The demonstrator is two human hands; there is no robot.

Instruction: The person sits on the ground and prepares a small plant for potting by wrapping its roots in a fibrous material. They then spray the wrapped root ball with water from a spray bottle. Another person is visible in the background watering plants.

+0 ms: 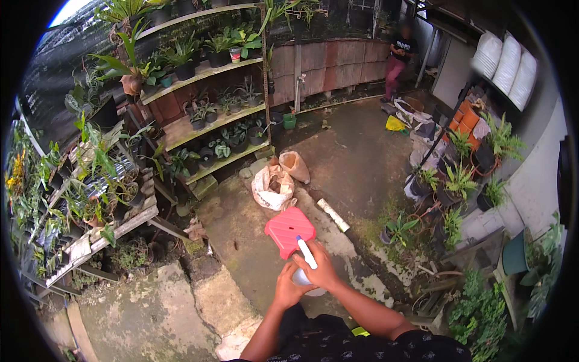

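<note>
White with a blue tip, what looks like a spray bottle (308,254) is held on our side of the pinkish-red stool (282,231). Our left hand (287,289) is wrapped around its lower part, our right hand (322,270) closed near the top. We judge the step as handling it; the next move calls for steady two-handed support.
</note>
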